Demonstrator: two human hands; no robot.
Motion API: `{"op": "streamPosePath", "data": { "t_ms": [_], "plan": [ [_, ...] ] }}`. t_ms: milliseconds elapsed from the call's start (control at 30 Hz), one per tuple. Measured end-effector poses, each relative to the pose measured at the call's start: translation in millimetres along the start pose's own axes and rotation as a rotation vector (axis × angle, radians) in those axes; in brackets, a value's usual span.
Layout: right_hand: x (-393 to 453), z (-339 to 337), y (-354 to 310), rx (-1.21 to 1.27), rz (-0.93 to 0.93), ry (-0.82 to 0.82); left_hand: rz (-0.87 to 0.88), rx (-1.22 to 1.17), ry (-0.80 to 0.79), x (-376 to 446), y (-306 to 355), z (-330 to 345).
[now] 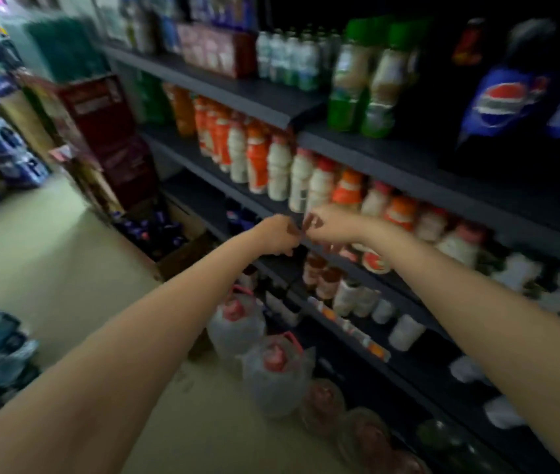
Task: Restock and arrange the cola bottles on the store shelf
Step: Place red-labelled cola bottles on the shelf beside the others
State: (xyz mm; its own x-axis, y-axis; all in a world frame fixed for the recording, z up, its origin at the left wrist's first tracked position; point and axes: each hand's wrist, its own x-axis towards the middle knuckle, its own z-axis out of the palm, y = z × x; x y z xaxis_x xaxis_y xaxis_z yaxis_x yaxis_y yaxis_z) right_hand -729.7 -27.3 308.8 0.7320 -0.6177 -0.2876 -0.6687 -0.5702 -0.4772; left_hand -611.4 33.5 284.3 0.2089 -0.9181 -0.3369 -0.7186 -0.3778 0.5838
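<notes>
Currently both arms stretched toward dark shelf unit (391, 159). Left hand (277, 234) and right hand (328, 224) meet mid-frame, fingers curled; blur hides whether anything pinched, cannot tell grip. Cola bottles (507, 97) with blue labels on upper right shelf, well apart from hands. Open box (183, 253) of dark bottles on floor, left of hands.

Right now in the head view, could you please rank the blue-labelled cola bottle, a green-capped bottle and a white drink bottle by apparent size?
1. blue-labelled cola bottle, though nearest the camera
2. green-capped bottle
3. white drink bottle
</notes>
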Motion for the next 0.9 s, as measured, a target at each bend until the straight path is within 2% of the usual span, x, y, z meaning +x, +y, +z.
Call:
{"op": "streamPosePath", "data": {
  "t_ms": [33,100,200,367,467,633,800,900],
  "plan": [
    [22,12,-18,-0.036,0.010,-0.049,-0.007,0.014,-0.007,0,-33,-14],
    [63,31,-53,-0.030,0.040,-0.064,-0.043,-0.010,0.087,-1,-94,-46],
    [120,53,-108,-0.040,0.046,-0.115,-0.145,-0.172,0.161,-7,-178,-96],
    [214,79,-184,-0.230,-0.069,-0.210,-0.257,-0.293,0.400,5,-287,-172],
    [276,107,-215,-0.253,-0.119,-0.251,-0.329,-0.334,0.498,28,-340,-199],
    [387,151,-242,-0.228,-0.126,-0.322,-0.373,-0.245,0.519,86,-419,-236],
    [512,178,-244,-0.113,-0.053,-0.289,-0.425,-0.160,0.456,166,-495,-286],
    [571,205,-238,-0.110,-0.008,-0.321,-0.419,-0.147,0.403,203,-538,-296]
  ]
}}
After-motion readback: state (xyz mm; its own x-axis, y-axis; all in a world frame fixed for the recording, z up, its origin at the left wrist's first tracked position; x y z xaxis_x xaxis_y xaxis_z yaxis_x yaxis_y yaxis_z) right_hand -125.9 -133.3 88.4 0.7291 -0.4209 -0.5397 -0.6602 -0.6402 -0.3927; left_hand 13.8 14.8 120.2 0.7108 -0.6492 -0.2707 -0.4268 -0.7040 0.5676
